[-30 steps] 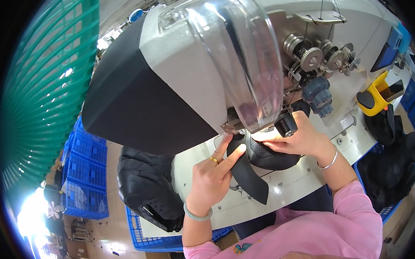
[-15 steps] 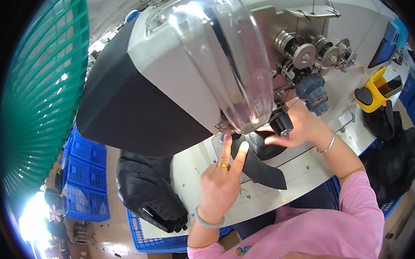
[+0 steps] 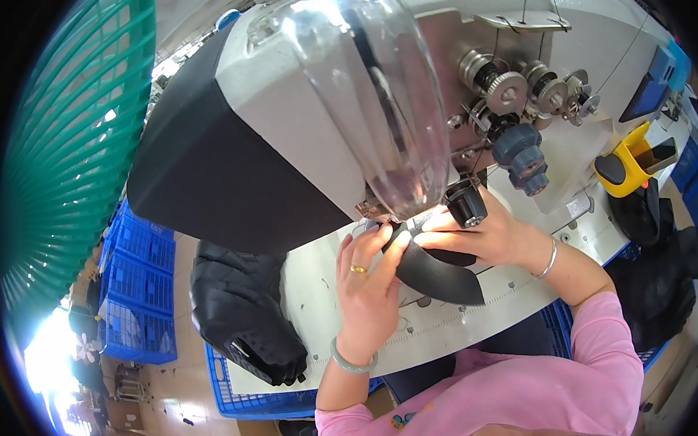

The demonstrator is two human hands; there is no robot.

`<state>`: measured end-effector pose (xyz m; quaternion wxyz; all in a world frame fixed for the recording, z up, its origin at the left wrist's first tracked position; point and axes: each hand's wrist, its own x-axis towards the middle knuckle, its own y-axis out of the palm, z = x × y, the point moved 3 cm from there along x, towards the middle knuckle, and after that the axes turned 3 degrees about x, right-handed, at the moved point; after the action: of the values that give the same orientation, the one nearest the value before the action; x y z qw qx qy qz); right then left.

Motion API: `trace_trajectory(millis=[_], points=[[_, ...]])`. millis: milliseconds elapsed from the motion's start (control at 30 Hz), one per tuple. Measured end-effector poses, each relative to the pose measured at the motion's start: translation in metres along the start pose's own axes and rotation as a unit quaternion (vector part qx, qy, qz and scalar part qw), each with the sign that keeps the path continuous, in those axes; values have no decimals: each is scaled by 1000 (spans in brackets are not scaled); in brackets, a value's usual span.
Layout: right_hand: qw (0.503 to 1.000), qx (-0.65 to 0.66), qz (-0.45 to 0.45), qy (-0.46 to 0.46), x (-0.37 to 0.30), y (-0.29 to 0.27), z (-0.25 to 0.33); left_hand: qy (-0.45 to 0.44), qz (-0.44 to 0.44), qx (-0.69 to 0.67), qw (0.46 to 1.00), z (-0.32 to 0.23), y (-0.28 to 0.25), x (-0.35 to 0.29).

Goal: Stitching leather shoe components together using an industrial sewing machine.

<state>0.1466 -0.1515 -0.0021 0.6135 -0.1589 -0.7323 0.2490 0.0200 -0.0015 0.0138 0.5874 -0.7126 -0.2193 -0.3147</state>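
A black curved strip of material (image 3: 444, 280) lies on the sewing machine's white bed, its broad free end toward me. The other end runs under the clear guard, where the guard and my fingers hide the needle area. My left hand (image 3: 367, 283), with a gold ring, grips the strip's left edge between thumb and fingertips just below the guard. From the right, my right hand (image 3: 494, 231) holds the black work beside the machine's dark knob, thumb on top. The sewing machine's head (image 3: 299, 134) stands over both hands.
Black stacked pieces (image 3: 240, 312) lie left of my left hand. A yellow holder (image 3: 631, 163) stands at the right, with black items (image 3: 655, 275) below it. Blue crates (image 3: 138, 289) and a green fan guard (image 3: 73, 152) are on the left. Tension dials (image 3: 507, 94) jut from the machine.
My left hand's raised, spread fingers have come down and drawn together on the strip's edge. My right hand has shifted slightly left and lower, and the strip has turned a little.
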Motion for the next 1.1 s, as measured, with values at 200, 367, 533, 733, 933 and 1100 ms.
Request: trace_trajectory(millis=[200,367,533,733,933,1100], points=[[997,33,54,48,6,0,5,-163,-34,-155,974,10,3,2],[993,78,58,73,0,-2,5,-6,-65,-27,997,-5,3,-2],[991,92,47,85,-3,-3,4,36,-45,-11,998,-1,3,-4],[988,125,29,89,-3,-2,2,33,-37,-1,999,-2,2,-4],[990,107,4,89,-2,1,0,41,-37,2,998,-2,1,-1],[986,133,-14,101,-1,3,-4,37,-30,10,999,-4,2,2]])
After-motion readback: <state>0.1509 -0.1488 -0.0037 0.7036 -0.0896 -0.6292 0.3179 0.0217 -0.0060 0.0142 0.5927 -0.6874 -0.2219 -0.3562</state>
